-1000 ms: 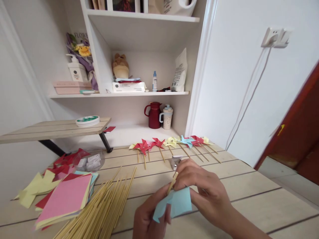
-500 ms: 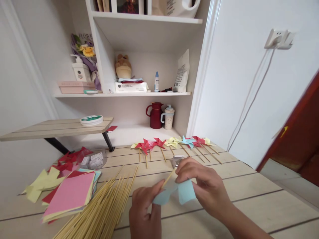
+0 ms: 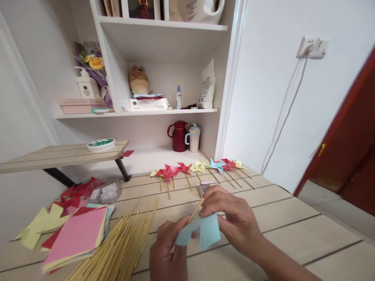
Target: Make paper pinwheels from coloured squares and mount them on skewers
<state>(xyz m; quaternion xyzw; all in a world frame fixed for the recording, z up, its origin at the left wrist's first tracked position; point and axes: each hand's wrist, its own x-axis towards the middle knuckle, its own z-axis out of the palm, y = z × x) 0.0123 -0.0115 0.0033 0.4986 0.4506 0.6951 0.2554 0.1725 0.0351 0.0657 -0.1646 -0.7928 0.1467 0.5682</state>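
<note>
Light blue pinwheel paper [image 3: 209, 231] is held between my two hands above the table, its blades partly folded. My left hand [image 3: 170, 246] pinches its left side, with a thin wooden stick [image 3: 195, 210] sticking up by the fingertips; how the stick meets the paper is hidden. My right hand [image 3: 231, 218] grips the paper from the right, fingers bent over its top edge. Just behind the right fingers stands a small open box [image 3: 204, 189] with shiny bits in it, partly covered by the hand.
Loose wooden sticks [image 3: 117, 246] lie in a pile at front left, beside stacked coloured paper squares [image 3: 76, 236] and cut yellow paper [image 3: 43, 224]. Finished pinwheels [image 3: 166, 173] line the back of the table. A raised wooden stand [image 3: 67, 154] is at left, below white shelves [image 3: 137, 114].
The view has shifted slightly to the right. Between my hands the blue paper has tilted, so more of its right blade shows. Both hands keep their grip.
</note>
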